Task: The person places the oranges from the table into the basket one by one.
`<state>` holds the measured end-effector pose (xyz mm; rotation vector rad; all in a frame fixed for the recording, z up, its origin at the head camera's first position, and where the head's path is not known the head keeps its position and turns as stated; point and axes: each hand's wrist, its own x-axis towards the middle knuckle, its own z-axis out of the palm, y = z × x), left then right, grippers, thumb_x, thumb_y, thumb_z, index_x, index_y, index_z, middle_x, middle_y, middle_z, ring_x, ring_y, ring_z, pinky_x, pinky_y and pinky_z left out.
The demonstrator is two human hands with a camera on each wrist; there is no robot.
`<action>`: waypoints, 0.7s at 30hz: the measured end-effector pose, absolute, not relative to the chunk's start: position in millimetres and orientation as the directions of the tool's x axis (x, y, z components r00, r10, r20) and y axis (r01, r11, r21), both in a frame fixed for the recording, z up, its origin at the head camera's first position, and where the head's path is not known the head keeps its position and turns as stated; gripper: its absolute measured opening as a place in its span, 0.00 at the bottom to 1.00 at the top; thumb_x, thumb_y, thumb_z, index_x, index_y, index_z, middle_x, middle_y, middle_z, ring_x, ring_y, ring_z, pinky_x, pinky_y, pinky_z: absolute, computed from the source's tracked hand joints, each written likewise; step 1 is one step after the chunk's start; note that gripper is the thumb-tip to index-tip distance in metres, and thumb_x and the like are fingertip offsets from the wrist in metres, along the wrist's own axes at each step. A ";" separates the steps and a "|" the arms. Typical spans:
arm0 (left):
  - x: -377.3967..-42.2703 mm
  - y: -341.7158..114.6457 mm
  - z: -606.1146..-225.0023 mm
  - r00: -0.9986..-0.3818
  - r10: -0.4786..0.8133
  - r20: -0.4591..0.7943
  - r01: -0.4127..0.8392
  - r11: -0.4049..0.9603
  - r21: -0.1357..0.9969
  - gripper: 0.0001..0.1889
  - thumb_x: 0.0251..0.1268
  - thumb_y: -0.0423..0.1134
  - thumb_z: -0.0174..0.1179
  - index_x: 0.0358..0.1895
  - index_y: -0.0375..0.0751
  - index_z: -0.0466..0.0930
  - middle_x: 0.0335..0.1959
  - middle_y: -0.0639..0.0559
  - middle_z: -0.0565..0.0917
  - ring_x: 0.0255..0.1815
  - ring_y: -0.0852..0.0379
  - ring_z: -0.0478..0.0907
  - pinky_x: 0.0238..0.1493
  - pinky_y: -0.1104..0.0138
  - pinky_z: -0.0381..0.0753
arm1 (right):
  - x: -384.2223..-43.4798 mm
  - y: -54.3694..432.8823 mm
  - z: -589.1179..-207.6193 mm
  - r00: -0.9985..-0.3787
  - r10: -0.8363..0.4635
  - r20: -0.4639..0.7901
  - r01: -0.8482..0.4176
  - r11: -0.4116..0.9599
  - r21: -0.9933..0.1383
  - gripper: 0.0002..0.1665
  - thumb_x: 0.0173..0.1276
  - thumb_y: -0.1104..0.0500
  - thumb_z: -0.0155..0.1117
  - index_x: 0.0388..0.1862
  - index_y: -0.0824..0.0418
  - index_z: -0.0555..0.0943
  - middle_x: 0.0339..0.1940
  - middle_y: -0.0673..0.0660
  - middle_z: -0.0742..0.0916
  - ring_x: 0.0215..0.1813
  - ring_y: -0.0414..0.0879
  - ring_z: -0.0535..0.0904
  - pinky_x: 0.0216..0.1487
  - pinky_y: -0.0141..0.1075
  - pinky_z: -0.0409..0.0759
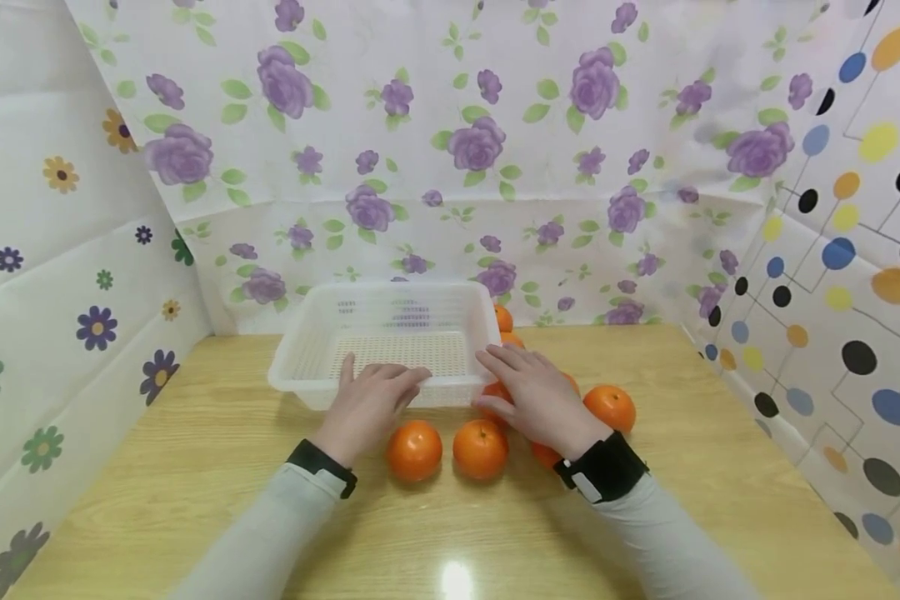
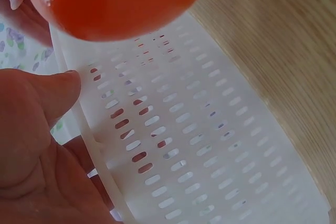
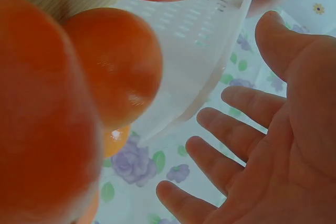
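A: Oranges, hands?
B: Two near oranges (image 1: 414, 451), middle. Beyond, left hand (image 1: 369, 403) pinches the white basket (image 1: 450, 393) at its near rim. Right hand (image 1: 540, 400), fingers spread, holds nothing, over more oranges (image 1: 610, 408) right of it.
A: Step?
B: Probably steadying the basket; next likely needs right fingers curling round an orange.
A: Labels?
B: No readable writing.

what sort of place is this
Probably a small staged work booth, though the room beyond is hidden: a wood-grain table hemmed in by a purple-flowered sheet at the back and a dotted sheet on the right.
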<state>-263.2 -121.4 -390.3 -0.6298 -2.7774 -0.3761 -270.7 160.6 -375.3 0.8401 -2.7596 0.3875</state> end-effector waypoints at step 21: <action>-264.6 -103.9 -391.7 -0.874 0.390 0.290 0.451 0.873 0.186 0.19 0.89 0.49 0.59 0.74 0.60 0.83 0.69 0.49 0.86 0.73 0.40 0.78 0.83 0.24 0.45 | -273.5 157.8 -377.2 -0.789 -0.547 0.280 -0.602 0.780 -0.171 0.35 0.82 0.44 0.71 0.80 0.58 0.79 0.76 0.60 0.83 0.81 0.60 0.73 0.87 0.63 0.60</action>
